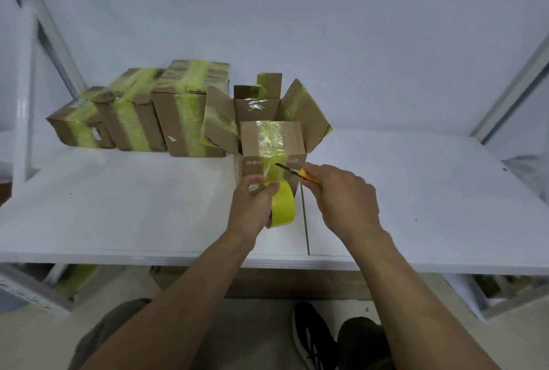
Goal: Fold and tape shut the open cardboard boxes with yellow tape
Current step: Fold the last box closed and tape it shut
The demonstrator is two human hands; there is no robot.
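White table [118, 206]: left hand [252, 206] grips tape roll [283, 204], right hand [344, 194] clasps cutter [292, 172] beside box [271, 143]

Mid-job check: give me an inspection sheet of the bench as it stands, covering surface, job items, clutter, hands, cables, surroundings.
Surface: white table, with a dark seam running toward its front edge.
Job's things: three taped boxes in a row at left; one open box with its flaps up and a yellow strip down its front; yellow tape roll.
Clutter: nothing seen.
Hands: left hand holds the tape roll; right hand holds a yellow-handled cutter, blade at the strip.
Cables: nothing seen.
Surroundings: white wall, metal frame posts at both sides, shoe on the floor below.
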